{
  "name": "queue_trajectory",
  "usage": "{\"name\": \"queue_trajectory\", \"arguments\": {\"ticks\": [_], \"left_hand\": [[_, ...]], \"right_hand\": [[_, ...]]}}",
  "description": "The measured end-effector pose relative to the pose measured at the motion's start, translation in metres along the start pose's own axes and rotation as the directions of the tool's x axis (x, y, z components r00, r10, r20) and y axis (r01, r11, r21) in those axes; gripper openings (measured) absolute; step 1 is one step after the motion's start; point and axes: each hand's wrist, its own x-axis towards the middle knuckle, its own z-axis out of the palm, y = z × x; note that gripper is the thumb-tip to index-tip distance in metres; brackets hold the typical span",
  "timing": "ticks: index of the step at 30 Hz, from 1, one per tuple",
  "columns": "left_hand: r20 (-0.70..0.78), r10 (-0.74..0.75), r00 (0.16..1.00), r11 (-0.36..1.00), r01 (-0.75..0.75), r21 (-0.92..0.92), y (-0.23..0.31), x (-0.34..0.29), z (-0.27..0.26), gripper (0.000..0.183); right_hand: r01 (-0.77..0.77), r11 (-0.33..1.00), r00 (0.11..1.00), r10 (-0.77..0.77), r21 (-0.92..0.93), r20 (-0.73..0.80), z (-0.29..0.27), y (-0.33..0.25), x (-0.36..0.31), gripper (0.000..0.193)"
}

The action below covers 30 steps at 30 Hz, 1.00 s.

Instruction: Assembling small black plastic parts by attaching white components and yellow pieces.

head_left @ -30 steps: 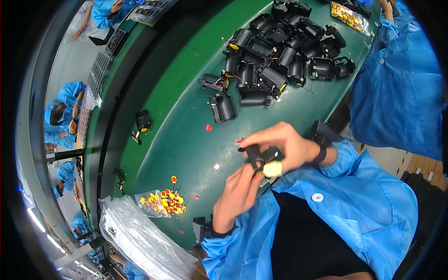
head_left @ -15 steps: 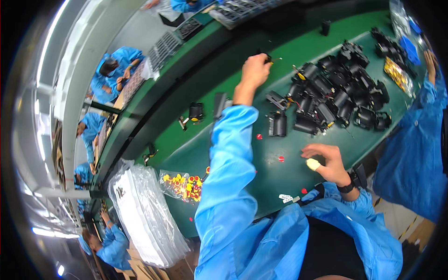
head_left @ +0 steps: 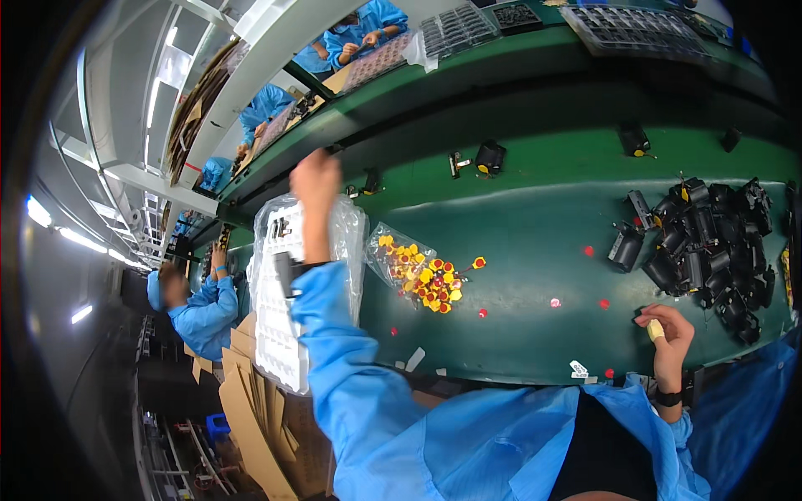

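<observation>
Closest to me is the worker's right hand (head_left: 671,342), fingers loosely curled and half-open with nothing visible in it, a yellow finger cover (head_left: 656,331) on its thumb. A few red discs (head_left: 604,304) are scattered to its left, and just beyond it sits a big pile of black housings (head_left: 702,225), so I'd judge most of them are yet to be dealt with. Well to this hand's left is a heap of yellow-and-red pieces (head_left: 439,288), some in a clear bag (head_left: 391,252); plenty of those remain too. The left arm reaches out over a plastic-wrapped stack of white trays (head_left: 280,334) to the left hand (head_left: 316,188), too blurred to tell whether it's closed or holding anything. Just right of that hand lies a small black part (head_left: 370,182); farther right are two separate housings (head_left: 489,156) showing yellow, which look further along than the pile. Past the left hand, co-workers (head_left: 372,33) sit across the line.
</observation>
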Motion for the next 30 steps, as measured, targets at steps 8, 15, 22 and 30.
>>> {"name": "queue_trajectory", "arguments": {"ticks": [8,15,22,30], "left_hand": [[0.227,-0.431,0.873,0.786,0.239,0.57,-0.243,-0.03,-0.011,0.036],[0.137,-0.187,0.973,0.906,0.117,0.406,-0.273,-0.029,0.007,0.04],[-0.063,-0.069,0.996,0.73,0.094,0.677,-0.236,-0.007,-0.003,0.02],[-0.146,0.302,0.942,0.648,-0.316,-0.693,0.15,-0.154,-0.041,0.019]], "right_hand": [[-0.03,0.999,0.997,0.027,-0.039,-0.072,0.015,-0.001,0.003,0.027],[-0.066,0.995,0.992,0.058,-0.071,-0.109,0.01,-0.007,-0.001,0.02],[-0.029,0.997,0.995,0.036,0.067,-0.098,0.004,0.004,-0.008,0.015],[0.532,0.741,0.847,-0.464,-0.41,0.26,0.081,-0.047,-0.003,0.034]]}}
